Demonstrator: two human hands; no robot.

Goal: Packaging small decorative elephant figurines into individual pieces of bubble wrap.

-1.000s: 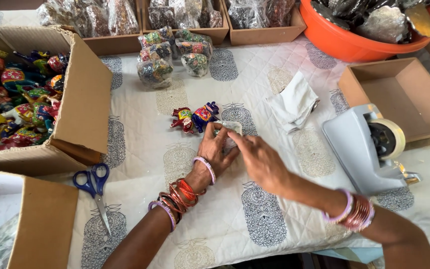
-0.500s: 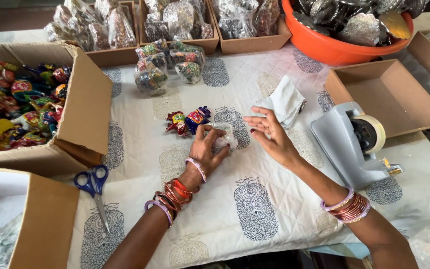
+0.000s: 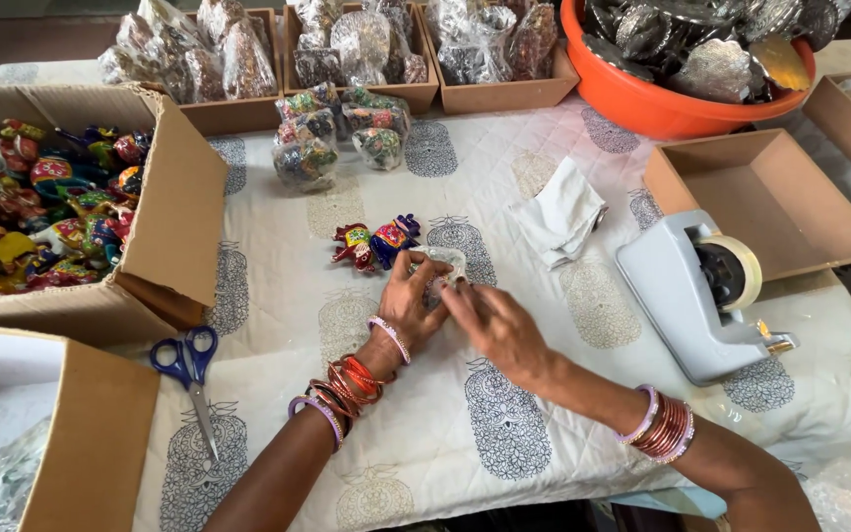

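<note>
Head view: both hands [image 3: 455, 310] on clear packet [image 3: 442, 264] beside painted figurines [image 3: 376, 242]

Small clear-wrapped packet [image 3: 442, 268], on cloth, between both hands.

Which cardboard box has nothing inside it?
The shallow cardboard box on the right, just behind the tape dispenser. The big box on the left is packed with colourful toys.

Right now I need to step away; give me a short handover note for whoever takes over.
Left hand and right hand together hold a small clear-wrapped bundle on the printed cloth.
Two unwrapped painted toys lie just beyond it.
Done: wrapped packets sit further back.
Left: loose toys fill the open box at left.
Tape dispenser right, scissors left.
</note>
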